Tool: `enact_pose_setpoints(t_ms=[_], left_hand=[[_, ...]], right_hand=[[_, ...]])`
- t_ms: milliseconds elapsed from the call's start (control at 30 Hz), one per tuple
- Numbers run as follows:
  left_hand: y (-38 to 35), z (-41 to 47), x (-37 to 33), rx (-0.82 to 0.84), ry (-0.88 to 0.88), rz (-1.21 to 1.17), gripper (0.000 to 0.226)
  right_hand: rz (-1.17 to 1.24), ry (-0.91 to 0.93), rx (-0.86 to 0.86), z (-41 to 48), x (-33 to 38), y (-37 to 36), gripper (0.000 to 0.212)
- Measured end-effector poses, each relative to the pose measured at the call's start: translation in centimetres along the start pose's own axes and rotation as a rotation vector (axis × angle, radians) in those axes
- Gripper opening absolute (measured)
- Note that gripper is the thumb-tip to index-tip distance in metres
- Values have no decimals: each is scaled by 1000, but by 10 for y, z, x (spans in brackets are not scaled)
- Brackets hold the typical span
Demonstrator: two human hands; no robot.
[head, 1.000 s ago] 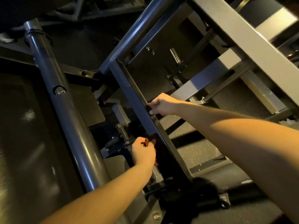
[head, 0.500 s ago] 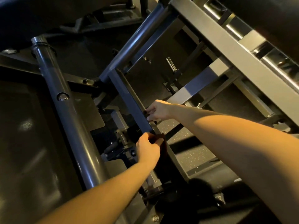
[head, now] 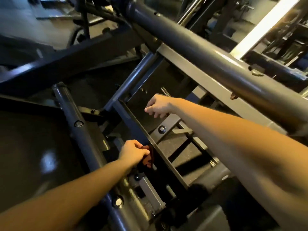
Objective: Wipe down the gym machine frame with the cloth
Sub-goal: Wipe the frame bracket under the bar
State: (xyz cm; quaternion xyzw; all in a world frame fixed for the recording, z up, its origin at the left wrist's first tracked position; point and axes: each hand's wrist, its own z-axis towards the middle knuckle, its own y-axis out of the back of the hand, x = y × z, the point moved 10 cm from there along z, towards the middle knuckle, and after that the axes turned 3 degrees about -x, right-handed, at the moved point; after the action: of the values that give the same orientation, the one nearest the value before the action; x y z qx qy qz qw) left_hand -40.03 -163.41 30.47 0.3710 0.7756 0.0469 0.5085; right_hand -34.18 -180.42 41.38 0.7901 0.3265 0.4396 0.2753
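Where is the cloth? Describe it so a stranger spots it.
Follow the flat slanted frame bar in the picture's middle down to the left hand beside it. The cloth is the small bunched wad that hand grips. It is dark reddish, the only soft thing among grey metal.

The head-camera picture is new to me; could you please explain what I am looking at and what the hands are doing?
This is a single view from a camera worn on a person's head, looking down along both bare arms at a grey gym machine frame. The left hand grips a dark reddish cloth against a slanted flat bar of that frame. The right hand hovers higher up, fingers loosely curled, holding nothing that I can see. Speckled floor shows beneath the bars.
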Motion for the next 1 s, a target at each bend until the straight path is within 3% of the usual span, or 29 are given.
enact_pose_setpoints(t_ms=[200, 333, 500, 733, 1000], left_hand=[[69, -47, -74, 109, -1, -256, 18], [93, -110, -138, 154, -202, -303, 15], [88, -194, -184, 218, -452, -259, 11], [63, -290, -200, 319, -589, -178, 17], [27, -363, -200, 359, -630, -90, 16]], right_hand=[[187, 112, -235, -105, 54, 39, 30], [348, 157, -487, -198, 65, 58, 27], [568, 142, -664, -305, 50, 46, 32], [665, 200, -799, -408, 28, 14, 30], [741, 285, -804, -487, 4, -9, 20]])
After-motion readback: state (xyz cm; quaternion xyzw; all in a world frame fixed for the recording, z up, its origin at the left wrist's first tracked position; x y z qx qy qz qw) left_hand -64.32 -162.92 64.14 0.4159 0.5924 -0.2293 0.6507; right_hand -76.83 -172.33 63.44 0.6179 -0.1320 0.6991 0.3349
